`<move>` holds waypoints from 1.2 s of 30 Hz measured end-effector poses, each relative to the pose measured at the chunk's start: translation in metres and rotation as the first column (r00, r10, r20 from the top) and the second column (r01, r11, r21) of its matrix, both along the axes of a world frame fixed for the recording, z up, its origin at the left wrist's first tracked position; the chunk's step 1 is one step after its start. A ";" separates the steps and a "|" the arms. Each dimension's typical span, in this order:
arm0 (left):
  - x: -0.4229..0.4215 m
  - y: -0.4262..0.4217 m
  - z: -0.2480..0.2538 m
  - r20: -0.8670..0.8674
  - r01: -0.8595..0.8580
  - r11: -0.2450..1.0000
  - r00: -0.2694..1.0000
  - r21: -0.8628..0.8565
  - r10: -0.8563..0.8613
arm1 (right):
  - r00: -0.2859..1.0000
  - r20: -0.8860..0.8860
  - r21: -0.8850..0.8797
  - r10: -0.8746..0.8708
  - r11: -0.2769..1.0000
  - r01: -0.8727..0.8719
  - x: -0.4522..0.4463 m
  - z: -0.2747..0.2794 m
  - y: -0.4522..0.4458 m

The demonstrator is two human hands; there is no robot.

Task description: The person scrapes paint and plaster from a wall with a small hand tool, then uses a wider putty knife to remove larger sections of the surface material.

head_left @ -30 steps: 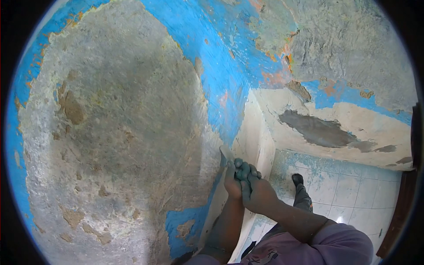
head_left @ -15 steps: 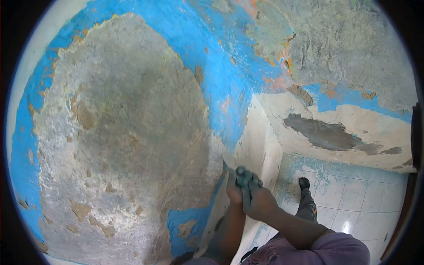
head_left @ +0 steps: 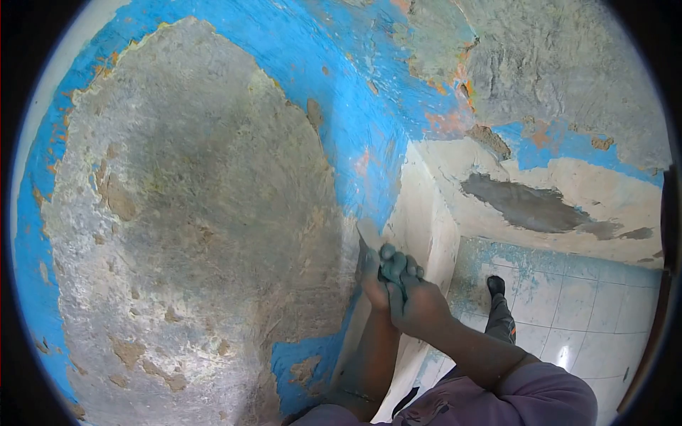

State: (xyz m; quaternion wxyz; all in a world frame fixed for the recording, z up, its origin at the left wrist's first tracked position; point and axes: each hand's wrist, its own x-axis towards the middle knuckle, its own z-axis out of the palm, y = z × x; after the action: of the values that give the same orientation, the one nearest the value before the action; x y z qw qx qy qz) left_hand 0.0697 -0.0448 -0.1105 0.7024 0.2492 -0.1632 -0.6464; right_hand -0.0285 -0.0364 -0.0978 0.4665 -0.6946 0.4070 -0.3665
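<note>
Left hand and right hand are clasping scraper together, fingers closed tight, blade angling at wall beside blue paint, excess force risking a skid, gouged plaster and scuffed knuckles.

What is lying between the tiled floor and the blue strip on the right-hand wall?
A white band with dark grey patches, seen in the head view.

We see soft, fairly bright light. A small white shine glares on the floor tiles. The big grey wall patch is darker in its middle and paler low down. Black rings the round view, and its edges bend. The hands look a bit blurry.
</note>
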 end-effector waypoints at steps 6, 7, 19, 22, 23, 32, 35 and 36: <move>0.004 -0.009 -0.004 -0.055 0.028 0.999 0.998 -0.040 -0.030 | 0.996 0.003 -0.177 -0.085 0.981 0.084 -0.001 -0.002 0.005; 0.007 -0.016 0.000 -0.019 0.027 0.999 0.999 -0.024 -0.028 | 0.998 -0.019 -0.090 -0.060 0.994 0.058 -0.002 0.005 -0.008; -0.014 -0.012 -0.002 -0.157 0.028 0.991 0.986 -0.129 -0.048 | 0.998 0.018 -0.157 -0.059 0.986 0.061 -0.017 0.005 -0.010; -0.011 -0.008 -0.022 -0.238 0.031 0.977 0.968 -0.212 -0.083 | 0.999 0.010 -0.174 -0.052 0.983 0.053 -0.012 -0.004 -0.007; -0.006 -0.012 -0.028 -0.247 0.020 0.980 0.966 -0.198 -0.070 | 0.999 0.001 -0.160 -0.042 0.986 0.042 -0.012 -0.005 -0.010; -0.011 -0.007 -0.023 -0.254 0.058 0.971 0.960 -0.234 -0.119 | 0.996 -0.081 -0.081 0.028 0.996 -0.035 -0.022 -0.004 -0.006; -0.020 -0.008 -0.022 -0.307 0.021 0.974 0.947 -0.225 -0.092 | 0.998 -0.061 -0.114 -0.006 0.993 -0.001 -0.028 -0.003 -0.010; -0.022 -0.009 -0.023 -0.308 0.012 0.976 0.948 -0.218 -0.080 | 0.998 -0.064 -0.139 -0.027 0.990 0.018 -0.028 -0.005 -0.008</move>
State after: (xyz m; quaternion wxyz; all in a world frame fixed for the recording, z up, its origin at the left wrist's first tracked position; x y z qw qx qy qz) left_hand 0.0473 -0.0534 -0.1331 0.7268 0.0623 -0.1234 -0.6728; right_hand -0.0564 -0.0446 -0.1024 0.3995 -0.7321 0.4036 -0.3762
